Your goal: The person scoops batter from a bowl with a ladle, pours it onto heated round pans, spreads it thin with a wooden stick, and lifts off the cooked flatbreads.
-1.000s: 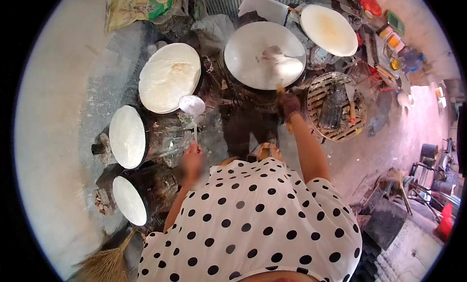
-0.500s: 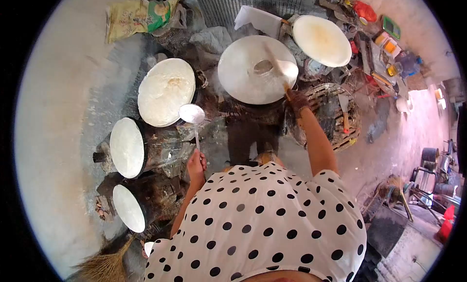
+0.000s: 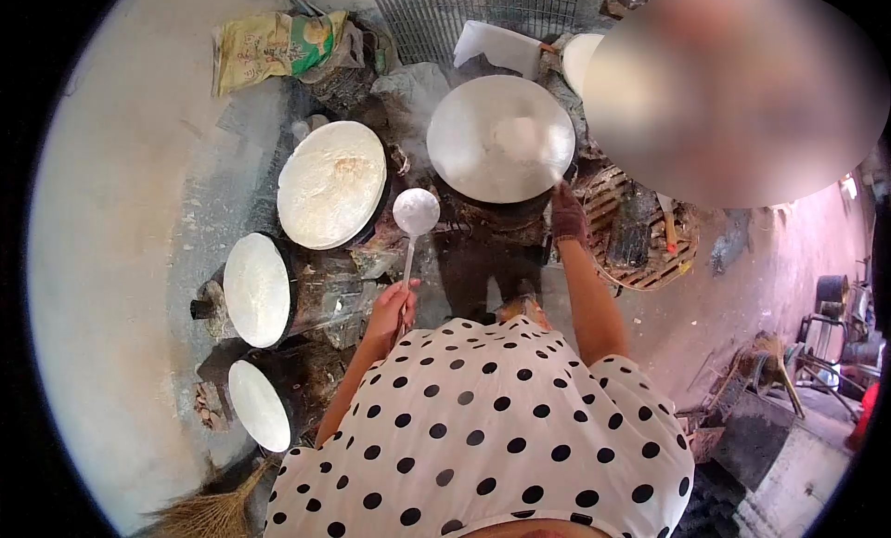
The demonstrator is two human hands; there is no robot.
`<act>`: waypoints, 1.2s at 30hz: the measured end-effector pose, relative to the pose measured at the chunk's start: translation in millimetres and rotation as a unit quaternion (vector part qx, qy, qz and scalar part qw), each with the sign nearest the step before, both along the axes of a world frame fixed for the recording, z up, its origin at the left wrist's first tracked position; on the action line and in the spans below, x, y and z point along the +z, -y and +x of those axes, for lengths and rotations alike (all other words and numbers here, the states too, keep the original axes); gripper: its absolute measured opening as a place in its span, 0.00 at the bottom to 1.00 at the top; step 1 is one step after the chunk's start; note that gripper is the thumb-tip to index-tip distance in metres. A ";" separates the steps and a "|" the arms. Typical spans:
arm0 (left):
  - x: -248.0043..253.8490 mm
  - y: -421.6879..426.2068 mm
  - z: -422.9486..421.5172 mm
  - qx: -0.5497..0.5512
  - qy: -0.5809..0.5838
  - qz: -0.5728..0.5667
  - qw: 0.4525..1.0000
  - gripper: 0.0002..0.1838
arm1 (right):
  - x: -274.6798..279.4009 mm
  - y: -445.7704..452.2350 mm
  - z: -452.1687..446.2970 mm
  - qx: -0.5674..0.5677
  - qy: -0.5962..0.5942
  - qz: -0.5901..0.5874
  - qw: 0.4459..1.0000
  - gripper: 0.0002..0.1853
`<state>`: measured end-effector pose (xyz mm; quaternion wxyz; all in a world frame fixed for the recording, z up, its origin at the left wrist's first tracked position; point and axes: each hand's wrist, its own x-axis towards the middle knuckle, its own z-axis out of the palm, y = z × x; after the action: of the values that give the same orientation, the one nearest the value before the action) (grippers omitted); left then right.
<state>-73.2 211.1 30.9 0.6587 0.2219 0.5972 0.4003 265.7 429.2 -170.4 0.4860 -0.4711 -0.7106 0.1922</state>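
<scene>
My left hand [image 3: 392, 308] is closed round the handle of a metal ladle [image 3: 416, 211], whose whitish bowl is held in front of the near-left rim of a round griddle [image 3: 464, 157]. A thin pale, shiny layer covers the griddle. At its near-right rim is my right hand [image 3: 568, 213], in a dark glove and closed on the handle of a wooden spreader. Motion smears the spreader over the griddle, so its head is hard to make out. Left of the griddle, a large round pan [image 3: 332, 181] holds a pale flatbread with a browned patch.
Two more pale-topped round pans [image 3: 257, 292] [image 3: 260, 406] line the left side. A knife-like tool with an orange handle [image 3: 669, 230] lies on a slatted round rack [image 3: 613, 190]. A broom [image 3: 209, 510] is at lower left. Blur hides the upper right.
My right hand has drawn back toward me, and the spreader has swept across the griddle. The ladle has shifted right, toward the griddle. The view has tilted slightly; a blurred patch covers the upper right.
</scene>
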 end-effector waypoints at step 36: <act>28.0 -119.6 48.9 0.100 0.208 0.079 0.970 0.13 | 49.2 39.7 -21.5 -0.039 0.162 -0.348 0.922 0.25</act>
<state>-24.4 330.7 58.9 0.7051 0.1241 0.4331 0.5476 244.1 389.5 -121.2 0.1762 -0.6625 -0.6491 0.3297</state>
